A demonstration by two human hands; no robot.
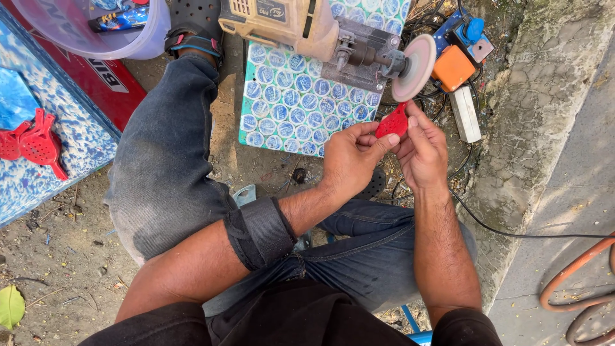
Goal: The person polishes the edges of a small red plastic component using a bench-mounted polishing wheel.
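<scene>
Open dirt ground [57, 256] to the left; ahead blocked by grinding wheel [415, 66], cables [448, 109] crowding the right.

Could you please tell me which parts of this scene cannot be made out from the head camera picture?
- Red plastic piece: its lower part is covered by the fingers of the left hand and right hand, so its full shape is unclear.
- Grinder motor: cut off by the top edge.
- Plastic tub: cut off at the top; contents barely visible.
- Orange hose: runs out past the right edge.
</scene>
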